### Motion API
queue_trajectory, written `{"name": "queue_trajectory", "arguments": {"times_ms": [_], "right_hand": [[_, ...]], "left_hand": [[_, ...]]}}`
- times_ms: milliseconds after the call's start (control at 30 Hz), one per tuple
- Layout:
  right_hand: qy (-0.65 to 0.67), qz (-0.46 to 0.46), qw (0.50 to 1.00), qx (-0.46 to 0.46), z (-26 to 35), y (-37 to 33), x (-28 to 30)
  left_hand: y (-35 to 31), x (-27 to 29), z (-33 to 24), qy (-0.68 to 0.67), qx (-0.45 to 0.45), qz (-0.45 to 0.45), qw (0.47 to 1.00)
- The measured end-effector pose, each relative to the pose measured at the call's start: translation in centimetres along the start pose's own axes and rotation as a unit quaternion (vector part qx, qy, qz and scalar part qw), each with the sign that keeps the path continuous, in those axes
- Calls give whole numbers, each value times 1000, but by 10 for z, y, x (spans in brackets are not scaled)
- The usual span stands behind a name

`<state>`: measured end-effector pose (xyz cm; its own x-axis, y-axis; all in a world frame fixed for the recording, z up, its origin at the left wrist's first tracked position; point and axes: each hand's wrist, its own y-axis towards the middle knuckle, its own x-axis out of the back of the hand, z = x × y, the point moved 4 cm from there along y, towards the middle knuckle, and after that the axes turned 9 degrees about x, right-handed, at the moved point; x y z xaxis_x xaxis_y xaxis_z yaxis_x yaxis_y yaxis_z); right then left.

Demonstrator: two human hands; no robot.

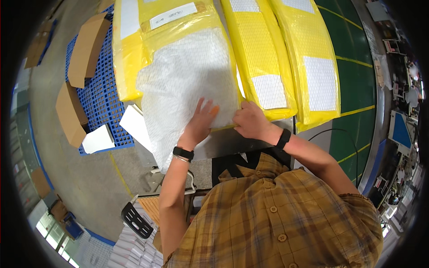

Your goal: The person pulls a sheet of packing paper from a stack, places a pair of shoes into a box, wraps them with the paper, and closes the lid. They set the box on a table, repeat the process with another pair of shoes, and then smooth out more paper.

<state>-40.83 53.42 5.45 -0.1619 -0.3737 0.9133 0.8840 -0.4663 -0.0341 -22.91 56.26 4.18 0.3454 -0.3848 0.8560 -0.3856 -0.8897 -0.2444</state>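
A large yellow plastic-wrapped package (129,67) lies before me, its near part covered by a crumpled, whitish translucent sheet (183,71). My left hand (201,120) rests on that sheet with fingers stretched out, an orange cover on one fingertip. The sheet hangs over the near left corner beside my left forearm. At the package's near right corner, my right hand (253,120) is closed, thumb and fingers pressed together. What it pinches there, sheet or yellow wrap, is hidden by the fingers.
Two more yellow packages (257,53) (308,49) lie to the right on the metal table (241,143). Beyond them runs a green surface with yellow lines (351,85). At left, a blue pallet (105,89) carries brown cardboard pieces (87,49). A white board (136,125) juts beside the sheet.
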Motion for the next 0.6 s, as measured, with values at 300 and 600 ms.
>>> {"name": "queue_trajectory", "arguments": {"times_ms": [300, 600], "right_hand": [[2, -84, 996, -29, 22, 34, 35], [-92, -111, 989, -34, 16, 91, -27]], "left_hand": [[-5, -7, 30, -87, 120, -64, 987], [-3, 46, 37, -111, 209, 4, 972]]}}
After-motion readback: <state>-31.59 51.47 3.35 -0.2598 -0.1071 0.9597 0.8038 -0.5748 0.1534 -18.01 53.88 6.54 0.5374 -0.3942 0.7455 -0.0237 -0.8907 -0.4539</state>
